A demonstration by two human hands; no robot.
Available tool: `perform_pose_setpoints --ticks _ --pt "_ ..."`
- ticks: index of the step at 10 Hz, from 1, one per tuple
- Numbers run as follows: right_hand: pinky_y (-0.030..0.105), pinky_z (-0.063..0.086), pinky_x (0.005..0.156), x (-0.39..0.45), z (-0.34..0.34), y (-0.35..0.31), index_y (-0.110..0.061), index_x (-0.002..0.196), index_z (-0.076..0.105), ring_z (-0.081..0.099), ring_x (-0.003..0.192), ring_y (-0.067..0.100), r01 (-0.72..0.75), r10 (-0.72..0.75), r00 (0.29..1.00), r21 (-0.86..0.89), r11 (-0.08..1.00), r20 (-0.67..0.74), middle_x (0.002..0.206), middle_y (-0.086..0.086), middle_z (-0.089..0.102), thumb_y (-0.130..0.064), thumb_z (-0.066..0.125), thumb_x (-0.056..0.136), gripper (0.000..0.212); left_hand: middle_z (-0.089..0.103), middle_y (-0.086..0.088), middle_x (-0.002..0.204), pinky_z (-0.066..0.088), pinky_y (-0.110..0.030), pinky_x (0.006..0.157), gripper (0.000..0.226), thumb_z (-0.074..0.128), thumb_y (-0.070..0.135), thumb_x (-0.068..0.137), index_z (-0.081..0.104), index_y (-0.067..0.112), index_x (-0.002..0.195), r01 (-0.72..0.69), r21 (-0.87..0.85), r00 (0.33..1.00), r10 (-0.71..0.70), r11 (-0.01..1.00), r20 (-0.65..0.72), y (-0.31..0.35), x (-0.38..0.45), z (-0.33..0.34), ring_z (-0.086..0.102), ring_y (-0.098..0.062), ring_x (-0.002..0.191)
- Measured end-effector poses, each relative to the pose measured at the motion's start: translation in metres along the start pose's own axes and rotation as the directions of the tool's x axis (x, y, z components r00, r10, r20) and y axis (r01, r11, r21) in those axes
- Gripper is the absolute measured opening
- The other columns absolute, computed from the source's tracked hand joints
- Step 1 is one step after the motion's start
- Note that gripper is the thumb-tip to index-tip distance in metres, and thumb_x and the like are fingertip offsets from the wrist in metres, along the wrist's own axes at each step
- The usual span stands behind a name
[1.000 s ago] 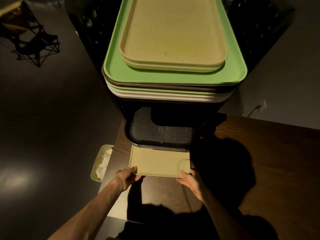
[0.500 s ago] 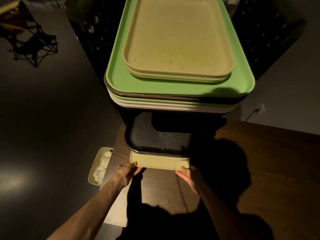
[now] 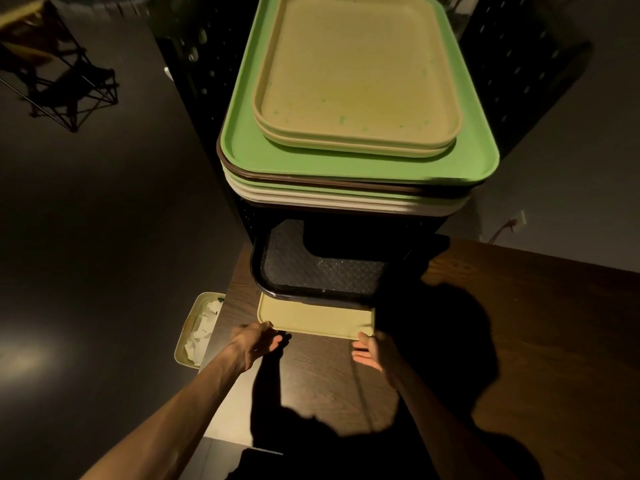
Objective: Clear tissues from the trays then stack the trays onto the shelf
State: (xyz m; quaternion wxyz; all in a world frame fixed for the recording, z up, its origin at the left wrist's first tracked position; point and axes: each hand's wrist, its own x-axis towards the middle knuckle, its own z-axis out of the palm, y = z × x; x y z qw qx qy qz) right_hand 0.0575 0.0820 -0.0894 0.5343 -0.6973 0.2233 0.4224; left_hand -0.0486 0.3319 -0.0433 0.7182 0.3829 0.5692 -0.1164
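Holding a pale yellow tray point(image 3: 317, 317) by its near corners: left hand point(image 3: 254, 342) at the near left corner, right hand point(image 3: 375, 351) at the near right corner. Left fingers point(image 3: 265, 329) curling around the corner, thumb side on the rim, the remainder going underneath (exact wrap lost in shadow). Right fingers point(image 3: 363, 339) touching the near edge, palm turned up and partly loosened; firmness of that grip not determinable.

Tray lying directly ahead of both sets of fingers, running away from them. Long axis not determinable, the far part being hidden; near edge lying crosswise between the two hands. Far part already passing beneath a dark textured tray point(image 3: 322, 271) sitting in the lower opening of the black shelf point(image 3: 512, 74). Both hands about equally near; neither leading.

Above the opening, well beyond the fingers: a stack topped by a green tray point(image 3: 467, 161) carrying two tan trays point(image 3: 356, 74).

To the left of the left fingers, off the edge of the wooden surface point(image 3: 536, 323) and lower down: a bin point(image 3: 187, 336) holding crumpled white tissues point(image 3: 204, 327). No tissue showing on the visible part of the held tray.

Judgement: stacking step in progress; next move calling for a straight push away from the fingers, kept level, with both hands matched so the tray does not skew and jam against the shelf sides or the dark tray overhead.
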Motion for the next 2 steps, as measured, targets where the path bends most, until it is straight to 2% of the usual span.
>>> perform_pose_setpoints --ticks 1,2 --pt "0.039 0.054 0.074 -0.001 -0.013 -0.003 -0.004 0.123 0.054 0.065 0.087 0.028 0.015 -0.024 0.999 -0.171 0.985 -0.046 0.108 0.015 0.064 -0.018 0.057 0.099 0.027 0.076 -0.019 0.096 0.060 -0.038 0.076 0.029 0.051 0.017 0.099 0.068 -0.005 0.108 -0.020 0.249 0.999 0.010 0.968 0.043 0.002 -0.025 -0.006 0.075 -0.034 0.087" --pt "0.033 0.056 0.062 -0.012 -0.037 -0.015 -0.012 0.097 0.061 0.063 0.067 0.019 0.143 -0.174 0.982 -0.324 0.935 -0.068 0.081 0.006 0.064 -0.019 0.063 0.092 0.009 0.077 -0.015 0.088 0.057 -0.032 0.061 0.020 0.054 0.012 0.096 0.067 -0.001 0.106 -0.042 0.373 0.999 0.030 0.927 0.039 0.007 -0.050 -0.013 0.075 -0.026 0.074"
